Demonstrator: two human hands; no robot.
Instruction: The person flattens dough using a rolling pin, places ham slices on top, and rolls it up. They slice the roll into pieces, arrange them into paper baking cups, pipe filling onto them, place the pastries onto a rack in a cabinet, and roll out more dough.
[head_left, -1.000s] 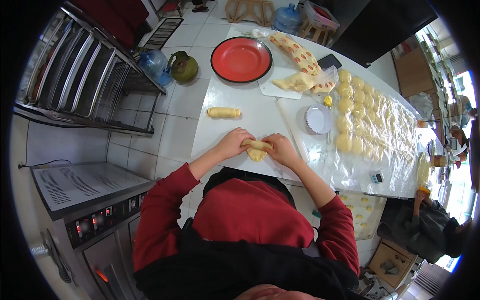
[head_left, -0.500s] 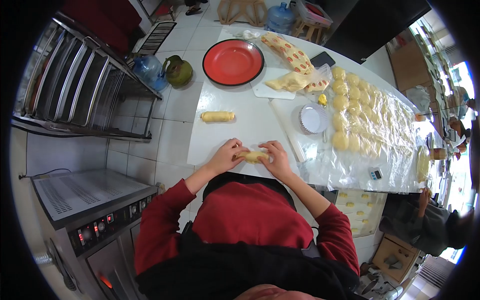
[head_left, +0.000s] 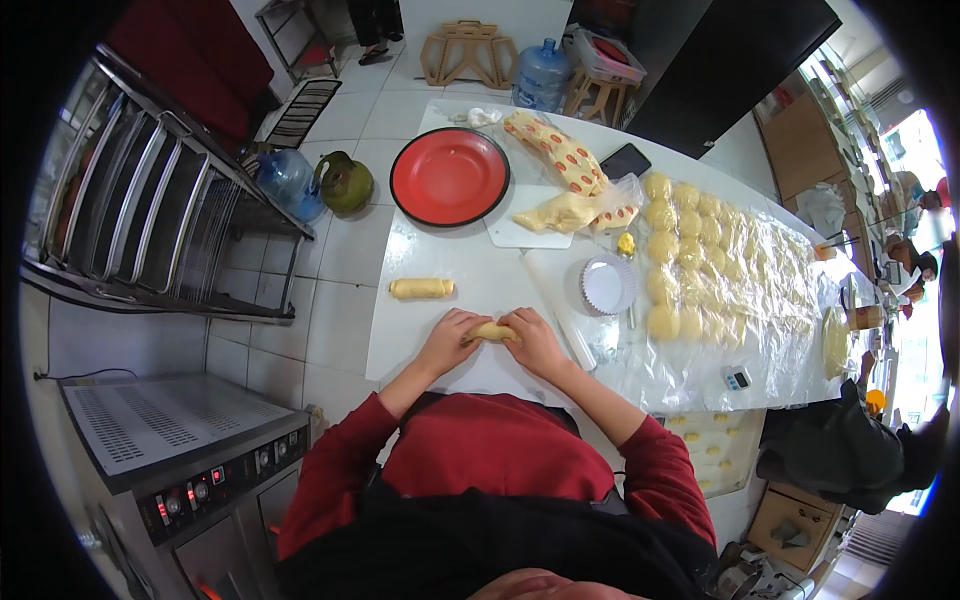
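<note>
A small roll of pale yellow dough [head_left: 491,332] lies on the white table [head_left: 470,262] near its front edge. My left hand [head_left: 450,342] is closed around the roll's left end, fingers curled. At the other end, my right hand [head_left: 533,344] has its bent fingers wrapped over the dough. The middle of the roll shows between them; the fingertips' undersides are hidden. Farther up and left rests another dough roll [head_left: 421,288], untouched by either hand. A white rolling pin [head_left: 558,308] lies slanted just right of my right hand.
Fluted paper cups [head_left: 609,284] stand beside the rolling pin. Dough balls [head_left: 688,222] sit in rows under plastic sheet at right. Behind are a red plate [head_left: 449,177], a patterned bag [head_left: 558,150] and a phone [head_left: 625,162]. A small timer [head_left: 737,378] lies on the plastic; a person [head_left: 835,450] is at far right.
The camera view has tilted, so the table sits lower in the picture. My fingers have moved from pinching the dough's ends to curling over them, with both hands closer together.
</note>
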